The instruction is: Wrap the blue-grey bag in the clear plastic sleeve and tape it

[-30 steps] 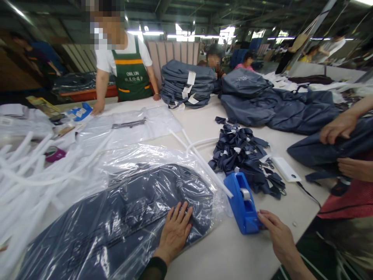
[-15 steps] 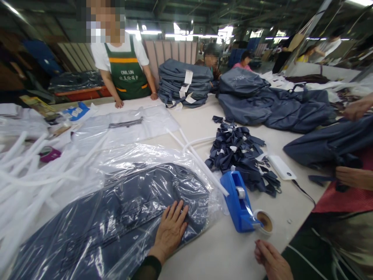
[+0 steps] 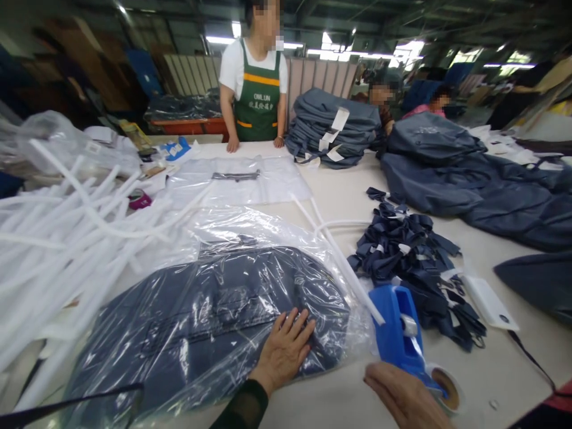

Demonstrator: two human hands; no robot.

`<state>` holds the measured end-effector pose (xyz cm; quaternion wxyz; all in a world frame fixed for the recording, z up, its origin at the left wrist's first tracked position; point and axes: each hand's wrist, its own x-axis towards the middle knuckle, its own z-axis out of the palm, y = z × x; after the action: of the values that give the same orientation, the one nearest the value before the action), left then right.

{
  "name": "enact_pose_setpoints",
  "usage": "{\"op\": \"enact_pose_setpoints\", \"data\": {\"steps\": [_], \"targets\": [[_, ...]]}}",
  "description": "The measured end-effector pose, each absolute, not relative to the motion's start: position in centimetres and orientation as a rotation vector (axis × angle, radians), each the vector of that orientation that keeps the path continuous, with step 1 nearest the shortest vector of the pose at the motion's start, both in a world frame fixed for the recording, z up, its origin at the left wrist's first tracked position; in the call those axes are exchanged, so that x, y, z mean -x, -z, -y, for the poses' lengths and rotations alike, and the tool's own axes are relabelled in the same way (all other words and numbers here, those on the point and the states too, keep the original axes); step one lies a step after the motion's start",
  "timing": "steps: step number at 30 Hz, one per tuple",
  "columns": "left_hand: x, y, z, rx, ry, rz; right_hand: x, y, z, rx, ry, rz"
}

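**Head view: your left hand flat on the bagged garment, right hand by the tape dispenser**

Your left hand (image 3: 286, 351) lies open, fingers spread, pressing flat on the navy garment in its clear plastic bag (image 3: 201, 316), which fills the lower middle of the frame. It grips nothing. Your right hand (image 3: 404, 396) sits at the bottom edge, right of centre, just beside the blue tape dispenser (image 3: 400, 336); you cannot tell from here whether its fingers are closed or hold any tape. A tape roll (image 3: 447, 390) sits at the dispenser's near end. White tubes (image 3: 67, 238) spread across the left of the frame, and a heap of navy straps (image 3: 411, 250) lies right of centre. At the top, a person in a green apron (image 3: 257, 107) stands at the table's (image 3: 469, 369) far side.
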<state>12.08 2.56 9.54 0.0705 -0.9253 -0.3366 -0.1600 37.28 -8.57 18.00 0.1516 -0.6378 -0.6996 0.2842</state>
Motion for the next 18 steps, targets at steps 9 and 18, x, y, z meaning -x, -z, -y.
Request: {"op": "enact_pose_setpoints", "data": {"steps": [9,18], "targets": [[-12.1,-9.3,-2.2,2.881,0.455,1.050,-33.9,-19.3,-4.3,1.521,-0.583,2.903],[-12.1,-9.3,-1.9,2.895,0.440,1.063,-33.8,-18.0,-7.8,1.595,-0.671,3.018]]}}
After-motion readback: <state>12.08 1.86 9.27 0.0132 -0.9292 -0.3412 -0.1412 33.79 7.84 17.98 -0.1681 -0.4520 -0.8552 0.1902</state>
